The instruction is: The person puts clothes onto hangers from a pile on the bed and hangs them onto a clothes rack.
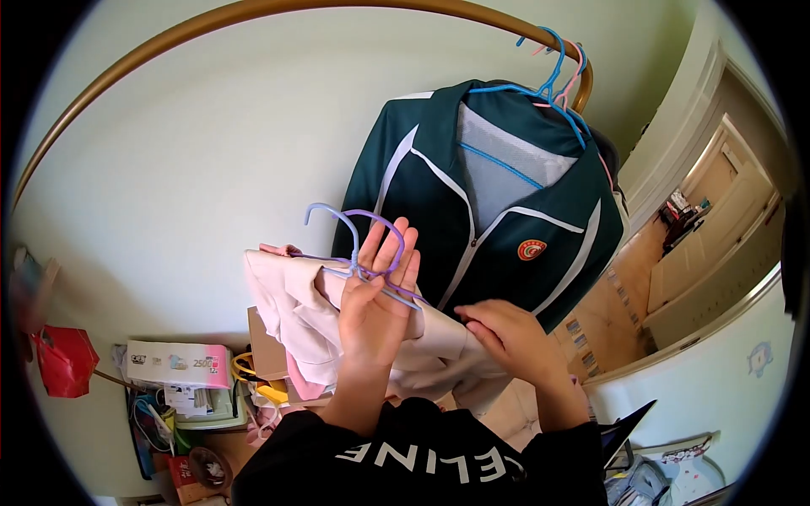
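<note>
Two hangers, a light blue hanger [353, 240] and a purple hanger [399, 244], cross at their necks on the open palm side of my left hand [377, 308]. Its fingers point up behind the hooks, and the thumb lies by the blue neck. A cream garment [299, 291] hangs from them, with some pink cloth [305, 384] beneath. My right hand [510, 337] is at the garment's right shoulder, thumb and fingers pressed together on its edge. Behind both hands a dark green jacket [422, 202] with white stripes hangs on a blue hanger [550, 80].
A curved brown rail [253, 10] runs overhead and carries the jacket. At lower left are a white and pink box [177, 364], a red bag [66, 361] and a cardboard box [266, 341]. A doorway is at right; a bag and papers lie lower right.
</note>
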Demonstrator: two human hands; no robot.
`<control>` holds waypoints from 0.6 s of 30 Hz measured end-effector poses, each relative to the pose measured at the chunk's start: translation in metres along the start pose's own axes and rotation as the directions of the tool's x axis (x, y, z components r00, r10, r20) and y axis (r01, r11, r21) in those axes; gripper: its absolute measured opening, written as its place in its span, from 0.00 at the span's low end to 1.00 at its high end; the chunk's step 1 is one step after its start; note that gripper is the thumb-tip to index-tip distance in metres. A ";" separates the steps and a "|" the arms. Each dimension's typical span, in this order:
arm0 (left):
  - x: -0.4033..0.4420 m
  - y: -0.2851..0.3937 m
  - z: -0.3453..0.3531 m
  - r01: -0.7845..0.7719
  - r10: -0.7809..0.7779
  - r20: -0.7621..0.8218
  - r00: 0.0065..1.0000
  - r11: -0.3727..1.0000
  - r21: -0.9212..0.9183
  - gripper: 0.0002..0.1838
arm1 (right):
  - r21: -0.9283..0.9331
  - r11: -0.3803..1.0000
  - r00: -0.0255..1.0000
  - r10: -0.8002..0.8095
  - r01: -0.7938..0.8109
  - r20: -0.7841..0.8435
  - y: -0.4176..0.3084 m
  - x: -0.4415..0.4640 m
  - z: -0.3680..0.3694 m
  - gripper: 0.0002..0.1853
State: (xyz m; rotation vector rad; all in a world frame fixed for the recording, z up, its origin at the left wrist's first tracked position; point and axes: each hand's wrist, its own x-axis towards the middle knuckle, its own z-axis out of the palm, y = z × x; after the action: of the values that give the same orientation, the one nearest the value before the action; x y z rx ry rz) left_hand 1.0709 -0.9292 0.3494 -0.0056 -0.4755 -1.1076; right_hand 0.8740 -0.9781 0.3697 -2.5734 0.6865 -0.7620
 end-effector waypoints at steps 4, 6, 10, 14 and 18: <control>-0.005 0.000 0.001 0.042 -0.042 0.011 0.999 0.999 0.018 0.39 | 0.145 0.982 0.991 0.115 -0.125 0.070 -0.012 -0.013 -0.001 0.10; -0.010 0.000 0.000 0.062 -0.062 0.037 0.997 0.998 -0.005 0.39 | 0.195 0.972 0.990 0.119 -0.131 0.072 -0.017 -0.019 0.000 0.11; -0.016 0.003 0.000 0.151 -0.144 0.130 0.981 0.987 -0.048 0.42 | 0.321 0.933 0.969 0.091 -0.164 0.229 -0.016 -0.018 -0.002 0.12; -0.018 0.005 0.004 0.193 -0.175 0.212 0.962 0.979 -0.069 0.45 | 0.369 0.878 0.904 0.144 -0.304 0.402 -0.027 -0.013 -0.001 0.12; -0.014 0.007 0.002 0.141 -0.133 0.196 0.972 0.990 -0.029 0.47 | 0.258 0.950 0.985 0.170 -0.174 0.040 -0.033 -0.013 0.012 0.11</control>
State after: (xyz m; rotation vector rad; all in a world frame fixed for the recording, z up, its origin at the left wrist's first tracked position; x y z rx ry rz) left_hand 1.0711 -0.9130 0.3479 -0.1211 -0.6337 -1.2590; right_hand 0.8827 -0.9416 0.3701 -2.2478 0.7407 -0.7194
